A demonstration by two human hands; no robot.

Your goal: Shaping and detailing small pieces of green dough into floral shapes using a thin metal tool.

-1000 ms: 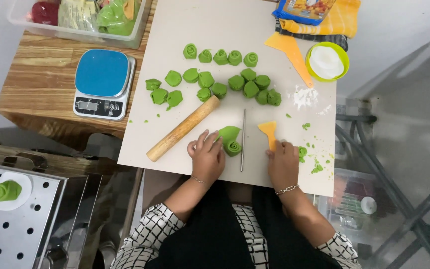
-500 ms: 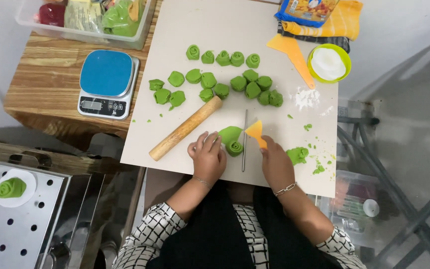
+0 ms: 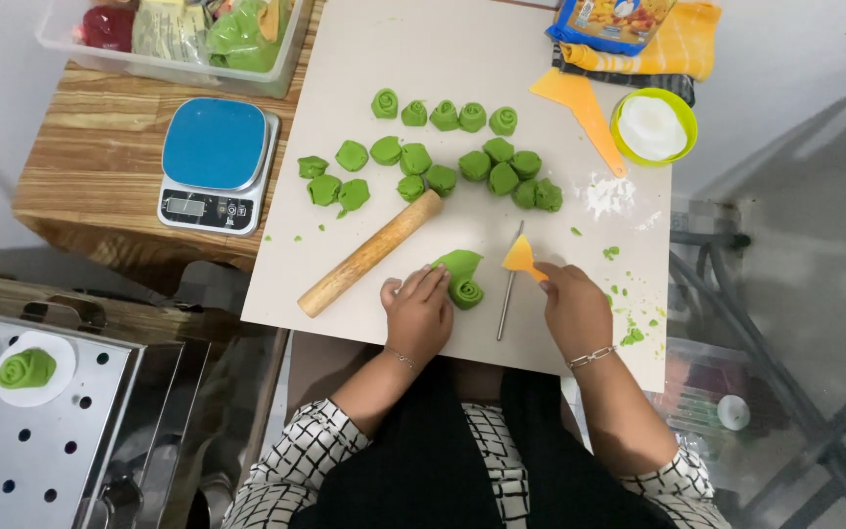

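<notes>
Our left hand [image 3: 419,312] lies flat on the mat [image 3: 462,59], fingers stretched out and loosely together, with the fingertips touching the green dough roll [image 3: 464,291]. It grips nothing; it only steadies the roll from the side. The roll sits near the front of the mat, between our two hands, its spiral end up and a flap of flattened dough trailing off behind it.

Our right hand [image 3: 572,306] is closed around an orange scraper [image 3: 521,258], pinching its lower end so that the wide blade sticks up and left, just beside the roll but apart from it. A thin metal rod [image 3: 508,280] lies on the mat between the roll and this hand, right under the scraper.

A wooden rolling pin [image 3: 370,254] lies aslant just left of our left hand. Behind it sits a cluster of green dough pieces [image 3: 443,147], some rolled into spirals. At the far right of the mat we see a second orange scraper [image 3: 580,110], a green bowl [image 3: 654,127] of white flour and a dusting of flour beside them. A blue-topped scale [image 3: 215,162] stands on the wooden table [image 3: 90,186] to the left. A perforated steel tray [image 3: 41,431] at lower left carries shaped green dough on white paper rounds.
</notes>
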